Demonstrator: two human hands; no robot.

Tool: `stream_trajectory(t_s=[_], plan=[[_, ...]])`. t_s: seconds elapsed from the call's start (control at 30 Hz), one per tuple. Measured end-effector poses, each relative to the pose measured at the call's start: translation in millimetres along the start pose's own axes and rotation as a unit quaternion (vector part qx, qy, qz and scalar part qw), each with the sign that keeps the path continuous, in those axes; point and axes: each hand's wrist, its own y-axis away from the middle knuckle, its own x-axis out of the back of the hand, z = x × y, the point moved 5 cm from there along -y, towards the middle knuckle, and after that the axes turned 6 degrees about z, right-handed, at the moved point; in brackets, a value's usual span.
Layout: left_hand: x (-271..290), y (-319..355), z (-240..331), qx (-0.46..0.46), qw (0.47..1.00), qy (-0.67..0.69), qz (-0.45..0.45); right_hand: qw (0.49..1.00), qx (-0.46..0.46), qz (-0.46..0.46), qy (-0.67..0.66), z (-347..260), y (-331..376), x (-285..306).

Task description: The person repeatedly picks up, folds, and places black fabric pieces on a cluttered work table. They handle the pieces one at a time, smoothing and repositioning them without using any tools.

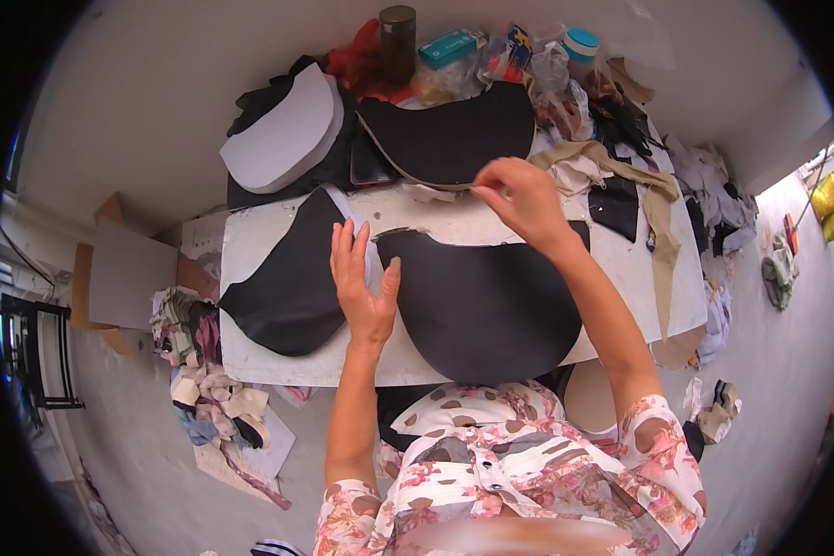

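Here, a large black cut piece (486,306) is seen lying flat on the white bench (278,371), directly before the person. It is dark and matt, shaped like a broad half-moon: nearly straight along its far edge, rounded along the near edge, which overhangs the bench front. Its long axis runs left to right across the bench, with the curved belly pointed toward the person.

The left hand (365,283) is laid flat with fingers spread, open and clamping nothing, its palm on the bench and its thumb touching the piece's left end. To its left a second black piece (287,287) is set, tilted. The right hand (523,196) is raised above the far edge of the piece, its grip pinched together on a thin pale strip (458,188).

Along the back of the bench, from left to right, a stack of pale grey half-moon boards (282,139), a dark jar with an olive lid (397,42), a small teal box (449,48), clear crumpled bags (528,65) and a round tub with a teal lid (581,44) are found.
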Motion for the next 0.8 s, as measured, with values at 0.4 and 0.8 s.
stream_trajectory(t_s=[0.4, 0.8], plan=[[-38, -45, -65, 0.352, 0.88, 0.319, -0.008, 0.993, -0.038, -0.056, 0.1, 64, -84, -119], [-91, -90, -84, 0.389, 0.901, 0.185, -0.045, 0.985, 0.154, -0.074, -0.014, -6, -56, -56]])
